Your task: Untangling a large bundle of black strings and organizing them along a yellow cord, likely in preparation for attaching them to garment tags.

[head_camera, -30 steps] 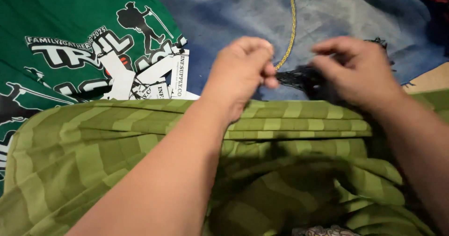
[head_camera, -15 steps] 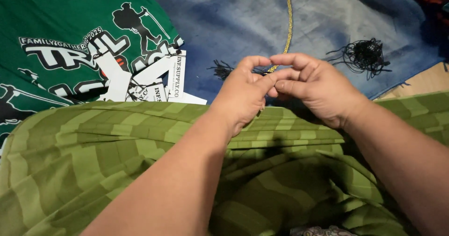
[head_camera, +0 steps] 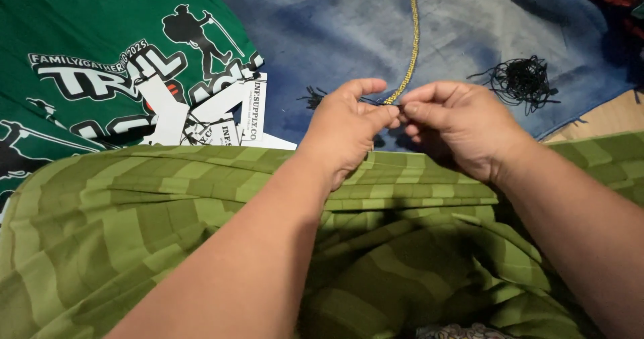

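pinching dark thread (head_camera: 397, 109) between left hand (head_camera: 349, 127) and right hand (head_camera: 463, 127) fingers, above green striped cloth (head_camera: 201, 205)

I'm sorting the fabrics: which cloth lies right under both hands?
The green striped cloth, spread nearest the camera under the left hand and right hand. The printed green shirt and blue cloth lie farther off.

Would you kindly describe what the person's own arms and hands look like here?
Both forearms are bare, no sleeves in view. The left hand and right hand wear no gloves, rings, watch or bracelet that shows. Fingers are short and rounded, nails trimmed and unpainted.
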